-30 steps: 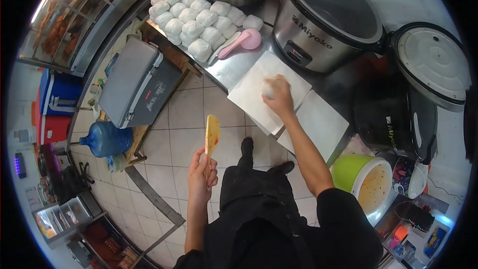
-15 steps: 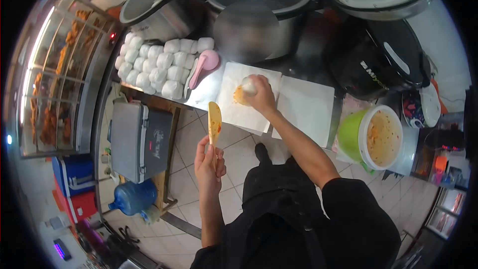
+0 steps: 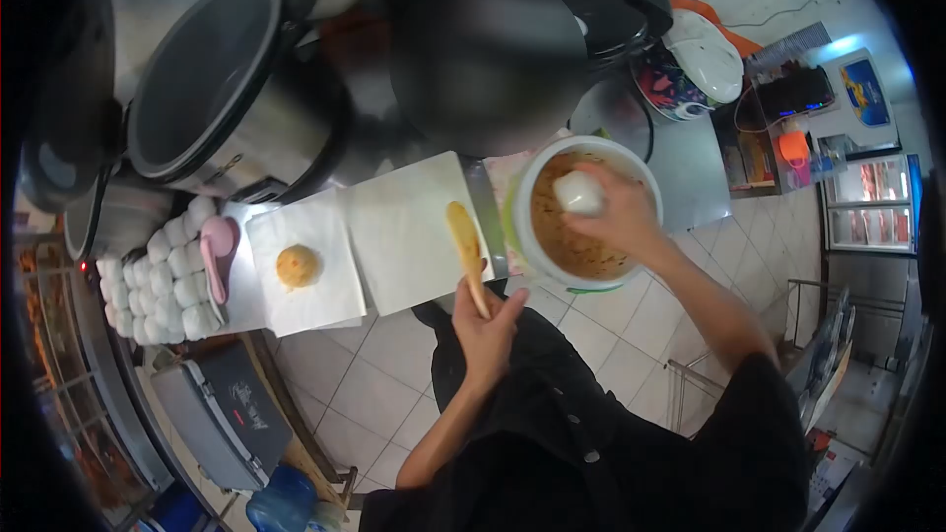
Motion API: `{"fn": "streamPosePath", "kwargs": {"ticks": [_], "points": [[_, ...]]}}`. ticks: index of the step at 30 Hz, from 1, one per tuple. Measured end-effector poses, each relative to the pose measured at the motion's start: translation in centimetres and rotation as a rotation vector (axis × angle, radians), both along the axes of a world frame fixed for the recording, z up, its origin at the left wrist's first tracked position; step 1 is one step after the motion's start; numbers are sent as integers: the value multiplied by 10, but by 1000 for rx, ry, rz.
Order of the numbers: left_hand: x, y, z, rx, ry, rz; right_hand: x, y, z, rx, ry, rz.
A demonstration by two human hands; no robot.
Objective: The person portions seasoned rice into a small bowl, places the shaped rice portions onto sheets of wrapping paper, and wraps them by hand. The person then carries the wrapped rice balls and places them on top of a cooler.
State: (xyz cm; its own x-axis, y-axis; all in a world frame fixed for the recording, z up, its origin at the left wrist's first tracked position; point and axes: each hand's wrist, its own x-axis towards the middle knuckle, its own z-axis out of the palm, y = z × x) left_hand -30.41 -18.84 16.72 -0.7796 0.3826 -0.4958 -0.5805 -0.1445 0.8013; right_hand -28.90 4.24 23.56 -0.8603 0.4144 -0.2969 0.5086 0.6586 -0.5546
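White small bowl (image 3: 579, 194) is resting in the curled fingers of the right hand (image 3: 625, 217), over the orange-brown food (image 3: 583, 252) in the bucket (image 3: 526, 215); whether it is touching, I cannot tell. The left hand (image 3: 483, 331), being farther away, is gripping a spatula (image 3: 465, 240), its long axis pointing forward.

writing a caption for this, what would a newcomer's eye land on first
Probably the right hand, holding a rounded white object in or just above the white-rimmed tub of speckled orange-brown mix. Next, the orange mound on white paper. Then the stacked white bundles at the picture's left.
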Motion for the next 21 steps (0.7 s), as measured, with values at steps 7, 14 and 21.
{"fn": "streamPosePath", "kwargs": {"ticks": [7,14,21], "points": [[26,55,-19,16,-64,-11,-26,16,-103,369,-386,332],[31,60,-16,20,-82,43,-67,14,-88,-7,-597,580],[34,58,-17,6,-97,47,-52,37,-94,-713,-679,281]]}}
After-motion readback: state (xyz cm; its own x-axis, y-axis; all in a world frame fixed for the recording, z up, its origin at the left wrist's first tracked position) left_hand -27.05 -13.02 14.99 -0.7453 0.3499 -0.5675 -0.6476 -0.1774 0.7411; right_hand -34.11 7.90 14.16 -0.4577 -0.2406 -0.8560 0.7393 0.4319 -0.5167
